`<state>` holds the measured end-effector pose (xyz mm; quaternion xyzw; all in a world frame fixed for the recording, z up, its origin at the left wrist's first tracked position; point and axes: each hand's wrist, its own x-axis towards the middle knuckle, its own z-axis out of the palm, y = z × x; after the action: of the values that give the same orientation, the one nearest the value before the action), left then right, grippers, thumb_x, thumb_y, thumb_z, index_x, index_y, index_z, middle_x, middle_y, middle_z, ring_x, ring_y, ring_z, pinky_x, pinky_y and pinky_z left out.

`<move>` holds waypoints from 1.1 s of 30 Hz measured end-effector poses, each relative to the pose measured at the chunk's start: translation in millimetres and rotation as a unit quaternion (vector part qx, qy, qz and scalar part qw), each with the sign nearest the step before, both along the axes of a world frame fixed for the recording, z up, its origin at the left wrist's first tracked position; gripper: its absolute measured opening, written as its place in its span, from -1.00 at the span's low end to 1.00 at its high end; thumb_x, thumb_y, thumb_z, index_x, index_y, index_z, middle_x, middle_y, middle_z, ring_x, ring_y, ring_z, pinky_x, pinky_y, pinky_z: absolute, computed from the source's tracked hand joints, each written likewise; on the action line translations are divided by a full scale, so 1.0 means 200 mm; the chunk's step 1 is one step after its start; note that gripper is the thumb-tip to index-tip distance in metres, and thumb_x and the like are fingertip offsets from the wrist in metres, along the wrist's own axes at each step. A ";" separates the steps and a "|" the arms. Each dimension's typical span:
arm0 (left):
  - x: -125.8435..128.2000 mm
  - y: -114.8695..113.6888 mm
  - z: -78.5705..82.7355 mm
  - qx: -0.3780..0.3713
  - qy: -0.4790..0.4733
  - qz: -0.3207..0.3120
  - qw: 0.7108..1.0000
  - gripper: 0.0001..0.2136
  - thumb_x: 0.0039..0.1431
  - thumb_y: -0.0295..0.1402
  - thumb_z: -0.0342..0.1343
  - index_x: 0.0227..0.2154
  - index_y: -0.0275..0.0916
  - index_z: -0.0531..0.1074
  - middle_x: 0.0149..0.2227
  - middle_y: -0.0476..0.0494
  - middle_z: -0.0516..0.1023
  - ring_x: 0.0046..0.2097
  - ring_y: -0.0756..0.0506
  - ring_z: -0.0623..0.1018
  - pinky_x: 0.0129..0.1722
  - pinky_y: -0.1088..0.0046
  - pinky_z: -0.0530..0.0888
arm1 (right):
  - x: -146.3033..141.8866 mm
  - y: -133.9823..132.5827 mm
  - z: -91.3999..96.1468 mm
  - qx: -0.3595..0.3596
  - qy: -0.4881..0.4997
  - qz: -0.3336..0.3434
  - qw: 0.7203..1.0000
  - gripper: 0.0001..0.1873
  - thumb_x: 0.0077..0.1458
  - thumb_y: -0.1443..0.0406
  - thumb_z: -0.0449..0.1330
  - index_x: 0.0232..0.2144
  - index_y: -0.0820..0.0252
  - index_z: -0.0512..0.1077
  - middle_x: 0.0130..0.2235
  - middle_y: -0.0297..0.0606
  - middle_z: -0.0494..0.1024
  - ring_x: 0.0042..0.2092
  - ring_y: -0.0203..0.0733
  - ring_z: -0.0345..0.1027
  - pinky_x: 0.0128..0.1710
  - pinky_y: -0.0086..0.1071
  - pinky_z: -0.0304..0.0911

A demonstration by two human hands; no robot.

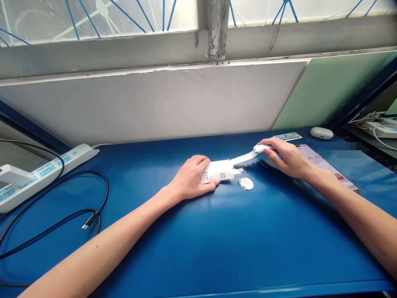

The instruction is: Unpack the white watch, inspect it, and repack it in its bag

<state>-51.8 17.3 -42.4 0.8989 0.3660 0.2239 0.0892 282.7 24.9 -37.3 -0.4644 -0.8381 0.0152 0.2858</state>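
A white smartwatch (221, 170) with a labelled sticker lies on the blue table (198, 248). My left hand (190, 179) is closed around its left end, holding it down. My right hand (287, 156) pinches the tip of the white strap (246, 157) and holds it stretched out to the right, slightly raised. A small round white tag (246, 183) lies on the table just in front of the watch.
A phone (325, 165) with a lit screen lies under my right wrist. A white earbud case (321, 133) and a label strip (288, 136) sit behind it. At left are a white power strip (40, 174) and a black USB cable (89, 221).
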 end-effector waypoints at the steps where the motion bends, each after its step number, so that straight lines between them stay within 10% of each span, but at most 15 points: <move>1: 0.00 0.00 0.00 0.003 0.002 -0.001 1.000 -0.60 0.09 -0.13 0.21 -0.07 -0.26 0.45 0.04 -0.35 0.50 0.10 -0.34 0.46 0.09 0.04 0.45 | 0.00 0.00 0.00 0.007 0.008 -0.010 1.000 -0.69 0.34 0.20 -0.04 0.00 0.12 0.39 -0.08 -0.11 0.57 -0.11 0.00 0.50 -0.12 -0.15 0.40; 15: 0.00 -0.01 0.03 -0.011 0.036 0.021 0.999 -0.33 0.12 0.00 0.20 0.19 -0.33 0.31 0.29 -0.46 0.28 0.30 -0.44 0.28 0.23 -0.11 0.30 | -0.03 -0.01 -0.02 0.101 0.048 -0.118 0.987 -0.62 0.35 0.22 -0.11 0.08 0.14 0.37 -0.06 0.01 0.53 0.00 0.20 0.43 -0.02 0.04 0.36; 23: 0.07 -0.08 0.11 0.137 -0.088 -0.029 0.986 -0.59 0.26 -0.29 0.10 0.14 -0.28 0.31 0.21 -0.41 0.35 0.28 -0.31 0.33 0.23 0.02 0.35 | -0.16 -0.11 0.01 0.114 0.044 -0.037 0.992 -0.68 0.34 0.26 -0.02 0.05 0.15 0.39 -0.05 -0.04 0.58 -0.01 0.08 0.48 -0.03 -0.08 0.39; 33: 0.15 -0.16 0.11 0.174 -0.019 -0.020 0.984 -0.81 0.33 -0.34 0.06 -0.08 -0.19 0.49 0.04 -0.15 0.58 0.29 -0.34 0.34 0.34 -0.13 0.11 | -0.35 -0.27 0.06 0.082 0.095 0.053 0.991 -0.74 0.31 0.25 0.09 -0.01 0.10 0.46 -0.12 -0.16 0.67 -0.16 -0.07 0.58 -0.16 -0.27 0.46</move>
<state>-21.2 -15.1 -20.8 0.9033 0.3014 0.2999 -0.0572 211.8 -29.3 -26.2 -0.3907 -0.8291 0.0061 0.4000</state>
